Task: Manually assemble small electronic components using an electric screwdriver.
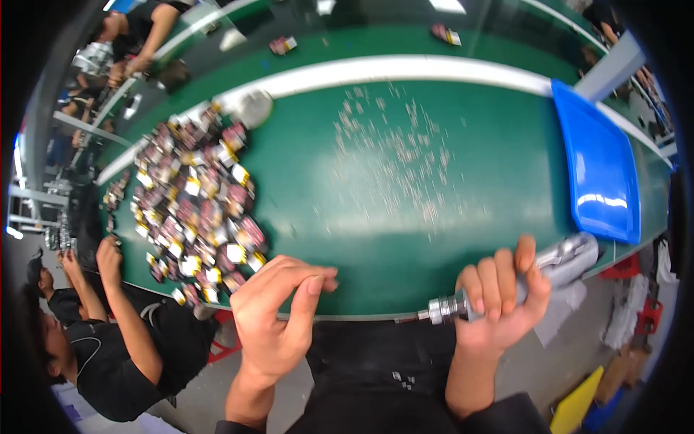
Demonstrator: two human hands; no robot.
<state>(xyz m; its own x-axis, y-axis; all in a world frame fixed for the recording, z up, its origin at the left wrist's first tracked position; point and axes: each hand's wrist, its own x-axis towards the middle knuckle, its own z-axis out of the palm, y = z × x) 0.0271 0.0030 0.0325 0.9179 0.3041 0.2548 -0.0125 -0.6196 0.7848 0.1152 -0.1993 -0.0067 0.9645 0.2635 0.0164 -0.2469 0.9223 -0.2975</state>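
Observation:
My right hand (502,296) is wrapped around a grey power screwdriver (571,258) at the table's near edge. Its silver chuck (443,309) and thin bit point left, toward my other hand. My left hand (278,315) is raised over the near edge with curled fingers, thumb and fingertips close together; anything pinched there is too small or blurred to make out. Just beyond it on the left lies a large pile of small dark-and-pink parts (186,205) with white and yellow ends. Many tiny pale pieces (390,155) are scattered over the middle of the green tabletop (296,188).
A blue tray (603,173) stands at the right end. A round, pale dish (254,108) sits behind the pile. Past the white rail (405,66), two similar parts (283,45) lie on a green surface. A co-worker in black (119,358) sits close on my left.

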